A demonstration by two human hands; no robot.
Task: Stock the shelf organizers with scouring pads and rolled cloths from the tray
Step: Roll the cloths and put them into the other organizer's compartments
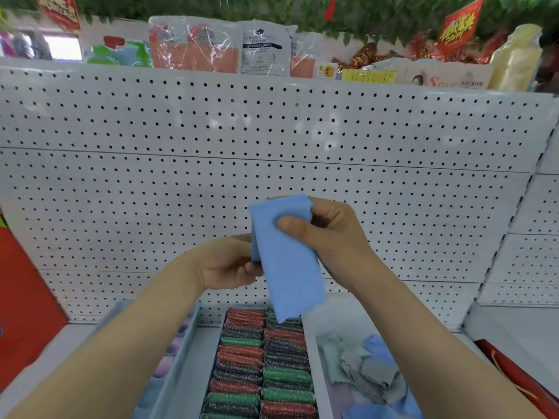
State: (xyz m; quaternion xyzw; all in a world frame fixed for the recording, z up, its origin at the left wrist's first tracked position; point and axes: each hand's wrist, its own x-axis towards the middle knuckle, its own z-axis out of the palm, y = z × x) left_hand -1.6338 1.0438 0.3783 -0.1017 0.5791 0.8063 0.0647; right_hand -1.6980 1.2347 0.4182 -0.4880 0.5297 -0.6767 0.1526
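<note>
Blue, waffle-textured cloth [284, 261] hung flat and unrolled, its scalloped lower edge dangling above the scouring pads [263, 364]. Right hand [329, 234] pinched its top corner; left hand [230, 264] gripped its left edge, lower down.

A shop: pegboard shelving [272, 140] (packaged goods [260, 49] on top).

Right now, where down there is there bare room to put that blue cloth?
Bare room: the empty lane between the pastel rolls and the scouring pads, and the shelf right of the organizers. The pad rows are packed tight; the right compartment holds loose grey and blue cloths. Both hands, left and right, hold the blue cloth.
</note>
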